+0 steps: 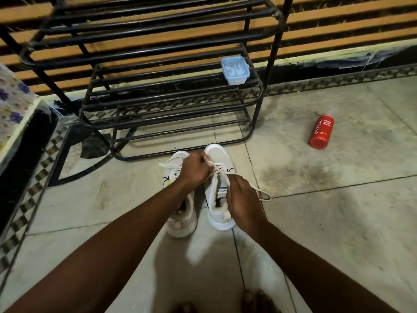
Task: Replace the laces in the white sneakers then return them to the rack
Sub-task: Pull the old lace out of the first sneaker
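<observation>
While both hands are working over the pair, the likeliest slip is coming from the shoe itself, since nothing is pinning the right white mesh sneaker to the grey stone-tiled floor; a firm tug could be dragging or tipping it rather than drawing the flat white lace through. The left hand is hovering curled over the eyelet rows, seemingly pinching a strand, though its fingertips are hidden from where I am standing. The right hand is closing its fingers round the lace beside the tongue, and a loose loop is trailing out onto the floor to the right, where it could be picking up grime or snagging. Uneven pulling would, I think, be leaving one end short. Both sneakers are sitting side by side, toes pointing at the foot of the black tubular metal rack and just in front of it, not yet on any shelf. The left white mesh sneaker is looking duller, its lace partly loose near the toe. A pale blue lidded plastic box is resting on a rack shelf, and a red cylindrical plastic bottle is lying well apart.
</observation>
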### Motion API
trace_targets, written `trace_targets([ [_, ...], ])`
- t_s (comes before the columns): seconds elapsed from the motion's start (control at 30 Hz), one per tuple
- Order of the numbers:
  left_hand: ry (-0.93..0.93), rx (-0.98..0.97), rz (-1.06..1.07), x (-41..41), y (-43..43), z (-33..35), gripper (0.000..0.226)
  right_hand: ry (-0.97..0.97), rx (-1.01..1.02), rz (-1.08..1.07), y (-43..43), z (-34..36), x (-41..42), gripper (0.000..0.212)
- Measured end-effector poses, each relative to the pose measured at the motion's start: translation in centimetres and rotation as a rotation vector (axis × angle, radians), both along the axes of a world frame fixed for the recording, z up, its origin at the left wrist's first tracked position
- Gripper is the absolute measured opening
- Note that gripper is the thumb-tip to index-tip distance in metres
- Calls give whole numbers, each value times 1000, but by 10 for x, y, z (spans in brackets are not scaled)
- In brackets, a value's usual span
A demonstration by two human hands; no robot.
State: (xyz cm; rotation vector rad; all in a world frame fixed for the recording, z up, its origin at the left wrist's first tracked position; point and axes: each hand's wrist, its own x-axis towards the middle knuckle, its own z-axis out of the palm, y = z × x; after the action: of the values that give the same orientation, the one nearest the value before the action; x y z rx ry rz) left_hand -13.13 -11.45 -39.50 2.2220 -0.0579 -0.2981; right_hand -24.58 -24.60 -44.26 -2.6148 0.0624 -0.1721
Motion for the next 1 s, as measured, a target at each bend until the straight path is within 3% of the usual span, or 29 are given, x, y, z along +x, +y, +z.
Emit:
trace_targets([
  [0.07, 220, -251, 131, -2, -6, 6, 28, 19, -34, 7, 1, 2, 0, 43],
  [0.17, 336, -279, 101, 7, -8, 5, 26, 25, -62, 6, 1, -1, 2, 44],
  [0.23, 293, -175, 21, 13, -8, 6, 20, 42, -63, 1, 1, -2, 4, 42],
  [0.37, 26, 244, -334, 19, -2, 4, 8, 63, -72, -6, 1, -5, 6, 40],
  [0.43, 15, 250, -319, 20, -2, -1, 9, 66, -87, -15, 1, -5, 5, 42],
  [0.57, 336, -347, 141, 30, -7, -2, 15, 97, -234, -40, 4, -6, 3, 49],
  [0.67, 346, -536, 336, 36, -10, 0, 6, 102, -279, -64, 5, -6, 2, 48],
  [0.73, 301, -485, 275, 32, -11, -3, 12, 104, -284, -87, 6, -5, 2, 47],
  [0.83, 238, -319, -29, 26, -4, -6, 16, 121, -290, -92, 6, -5, 3, 49],
  [0.93, 97, 79, -368, 28, 5, -3, 21, 135, -305, -49, 4, -6, 3, 52],
  [1.0, 15, 262, -459, 25, 5, 2, 21, 122, -295, -49, 3, -7, 3, 50],
])
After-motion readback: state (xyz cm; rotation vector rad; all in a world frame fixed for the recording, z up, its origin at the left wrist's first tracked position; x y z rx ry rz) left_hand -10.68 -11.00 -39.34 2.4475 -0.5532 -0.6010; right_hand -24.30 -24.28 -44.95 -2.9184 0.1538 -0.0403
